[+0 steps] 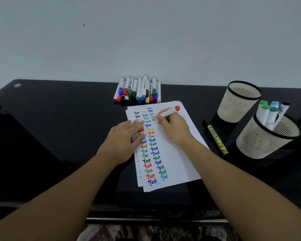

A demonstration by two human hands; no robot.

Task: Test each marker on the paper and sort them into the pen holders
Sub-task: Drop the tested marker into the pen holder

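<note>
A stack of white paper (177,153) covered with coloured "Test" words lies in the middle of the black desk. My right hand (172,129) grips a red marker (170,111) with its tip on the paper's upper part. My left hand (123,140) lies on the sheet's left edge, fingers mostly straight, with the red cap (141,129) tucked under its fingers. A pile of several markers (139,91) sits by the wall behind the paper. Two beige mesh pen holders stand at the right: the far holder (238,101) looks empty, the near holder (266,138) has several markers.
A yellow-labelled marker (217,140) lies on the desk between the paper and the holders. The black desk (59,119) stretches left; its front edge runs below my forearms. A pale wall rises right behind the marker pile.
</note>
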